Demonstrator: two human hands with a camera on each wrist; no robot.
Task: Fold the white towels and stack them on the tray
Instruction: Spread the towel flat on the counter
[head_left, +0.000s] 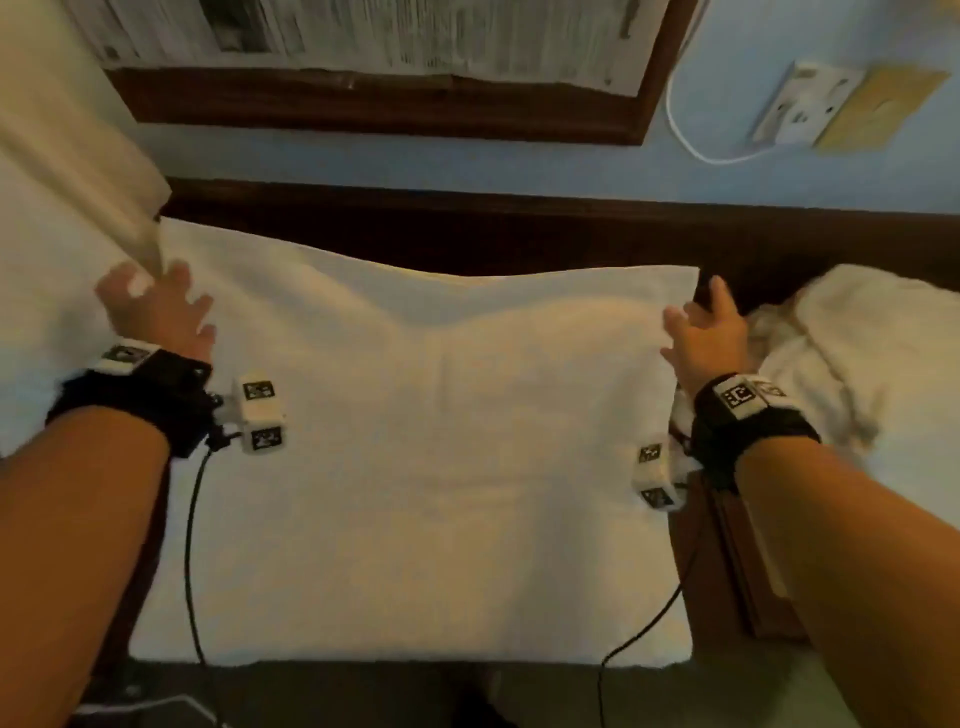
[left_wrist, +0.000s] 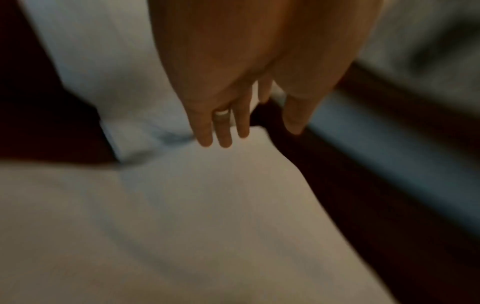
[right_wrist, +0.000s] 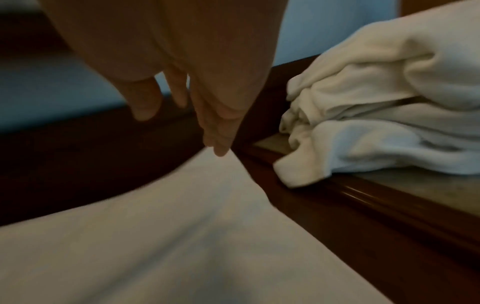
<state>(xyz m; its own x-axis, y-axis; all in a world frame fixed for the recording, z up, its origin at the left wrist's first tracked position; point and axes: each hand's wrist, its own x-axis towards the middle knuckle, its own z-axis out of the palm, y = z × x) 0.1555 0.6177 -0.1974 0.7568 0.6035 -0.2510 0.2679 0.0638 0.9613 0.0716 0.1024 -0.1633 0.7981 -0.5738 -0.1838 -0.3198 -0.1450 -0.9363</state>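
One white towel (head_left: 415, 441) lay spread flat between the two hands. The left hand (head_left: 156, 312) hovered at its far left corner, fingers straight and loose, gripping nothing. The right hand (head_left: 706, 338) reached its far right corner likewise, fingers extended, fingertips (right_wrist: 221, 150) at the cloth's edge. Just right of that hand sat one crumpled heap of towels (right_wrist: 389, 123) on a wooden tray (right_wrist: 389, 205). Beyond the left hand, more white cloth (head_left: 78, 171).

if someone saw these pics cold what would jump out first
The big white towel spread flat across the middle, with the left hand at its far left corner and the right hand at its far right corner, fingers extended. Next, the rumpled pile of towels on the wooden surface to the right.
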